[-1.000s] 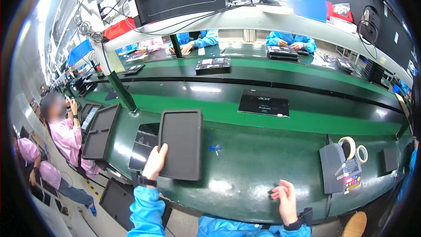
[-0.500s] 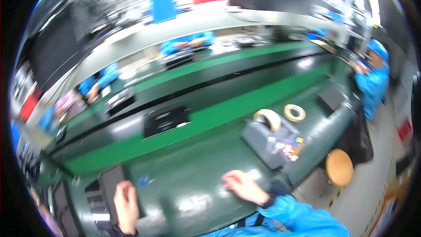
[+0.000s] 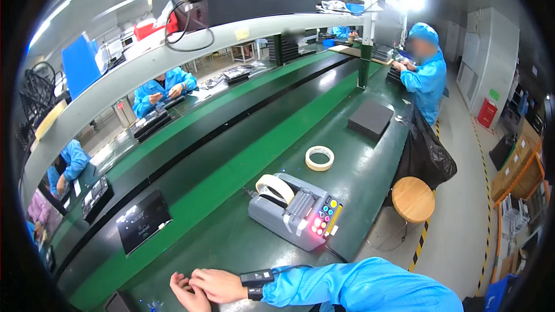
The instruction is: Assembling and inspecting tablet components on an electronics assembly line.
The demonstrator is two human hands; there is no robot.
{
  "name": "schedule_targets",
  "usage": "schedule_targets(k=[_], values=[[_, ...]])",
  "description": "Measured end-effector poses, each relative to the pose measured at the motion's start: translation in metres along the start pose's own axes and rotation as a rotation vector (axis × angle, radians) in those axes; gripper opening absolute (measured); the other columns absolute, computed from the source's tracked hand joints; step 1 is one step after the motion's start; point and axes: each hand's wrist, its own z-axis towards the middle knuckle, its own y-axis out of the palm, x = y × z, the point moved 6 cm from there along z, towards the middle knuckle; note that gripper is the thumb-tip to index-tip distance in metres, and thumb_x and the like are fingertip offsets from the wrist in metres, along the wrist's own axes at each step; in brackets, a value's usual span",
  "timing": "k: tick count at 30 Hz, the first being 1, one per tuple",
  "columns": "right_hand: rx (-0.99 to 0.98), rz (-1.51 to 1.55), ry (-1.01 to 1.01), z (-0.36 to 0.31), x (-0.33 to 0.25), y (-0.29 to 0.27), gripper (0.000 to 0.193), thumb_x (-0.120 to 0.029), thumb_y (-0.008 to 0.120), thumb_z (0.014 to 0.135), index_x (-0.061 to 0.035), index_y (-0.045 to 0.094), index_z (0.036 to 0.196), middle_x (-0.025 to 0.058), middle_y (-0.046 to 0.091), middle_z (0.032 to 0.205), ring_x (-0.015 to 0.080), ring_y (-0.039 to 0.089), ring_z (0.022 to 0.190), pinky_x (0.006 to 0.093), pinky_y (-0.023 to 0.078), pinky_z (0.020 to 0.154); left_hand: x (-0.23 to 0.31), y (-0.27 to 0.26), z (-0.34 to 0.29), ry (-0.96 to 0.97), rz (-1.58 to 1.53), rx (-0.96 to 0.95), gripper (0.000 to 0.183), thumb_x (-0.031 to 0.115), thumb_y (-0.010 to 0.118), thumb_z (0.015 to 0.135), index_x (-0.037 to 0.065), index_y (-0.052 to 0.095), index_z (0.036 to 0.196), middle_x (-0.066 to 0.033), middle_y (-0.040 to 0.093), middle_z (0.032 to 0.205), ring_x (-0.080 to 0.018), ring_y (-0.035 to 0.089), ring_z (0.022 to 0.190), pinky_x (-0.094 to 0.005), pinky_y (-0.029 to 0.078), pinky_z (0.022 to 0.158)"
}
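Low in the view, my left hand [image 3: 189, 296] and my right hand [image 3: 218, 285] touch each other. The left hand's fingers curl upward, and the right hand's closed fingers rest against them. Whatever may lie between the fingers is hidden. A black wrist device [image 3: 256, 278] is strapped over the end of my right blue sleeve. Beyond my right arm stands a grey tape dispenser [image 3: 277, 219] with coloured buttons and a lit red spot. It carries a cream tape roll [image 3: 273, 188]. Another tape roll [image 3: 319, 158] lies flat behind it.
A dark flat panel [image 3: 144, 222] lies on the belt at left. Dark stacked sheets [image 3: 370, 120] sit farther along the green bench [image 3: 347, 196]. A wooden stool [image 3: 413, 199] and a black bag [image 3: 425, 153] stand at right. Co-workers in blue sit across; one person [image 3: 428, 78] works at far right.
The view has swung right and sharpened. My hands were apart, the left beside dark panels and the right over the bench; now they are together.
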Motion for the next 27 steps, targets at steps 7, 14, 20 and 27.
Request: schedule_targets(k=[7, 14, 20, 27], values=[[-0.251, -0.126, -0.229, -0.002, -0.011, -0.001, 0.026, -0.019, 0.061, 0.064, -0.0003, 0.052, 0.079, 0.0152, 0.053, 0.083, 0.0315, 0.052, 0.085, 0.0411, 0.042, 0.082, 0.024, 0.014, 0.001, 0.307, 0.233, -0.105, 0.062, 0.004, 0.066, 0.066, 0.0, 0.045, 0.124, -0.0177, 0.047, 0.123, -0.0331, 0.046, 0.113, -0.0399, 0.04, 0.096], [-0.355, -0.082, -0.121, 0.002, -0.021, 0.01, 0.024, -0.02, 0.062, 0.064, -0.0012, 0.051, 0.074, 0.0148, 0.056, 0.074, 0.0346, 0.056, 0.075, 0.0445, 0.046, 0.068, 0.018, 0.002, -0.002, 0.243, 0.062, -0.237, 0.061, 0.002, 0.064, 0.061, 0.003, 0.05, 0.12, -0.0163, 0.05, 0.121, -0.0341, 0.046, 0.117, -0.04, 0.039, 0.099], [-0.325, -0.042, -0.072, 0.005, -0.019, 0.011, 0.022, -0.017, 0.06, 0.064, -0.0019, 0.049, 0.076, 0.0142, 0.055, 0.075, 0.0348, 0.056, 0.076, 0.0445, 0.047, 0.066, 0.006, 0.003, 0.0, 0.17, -0.036, -0.253, 0.057, 0.001, 0.062, 0.06, 0.003, 0.053, 0.116, -0.015, 0.053, 0.116, -0.0319, 0.05, 0.113, -0.037, 0.041, 0.096], [-0.326, -0.074, -0.023, 0.008, -0.019, 0.014, 0.022, -0.018, 0.062, 0.064, -0.0023, 0.049, 0.073, 0.0133, 0.055, 0.071, 0.0332, 0.057, 0.072, 0.0428, 0.047, 0.063, 0.0, 0.002, 0.004, 0.112, -0.087, -0.308, 0.057, 0.0, 0.062, 0.061, 0.003, 0.052, 0.117, -0.0138, 0.053, 0.115, -0.0305, 0.052, 0.111, -0.0362, 0.043, 0.094]])
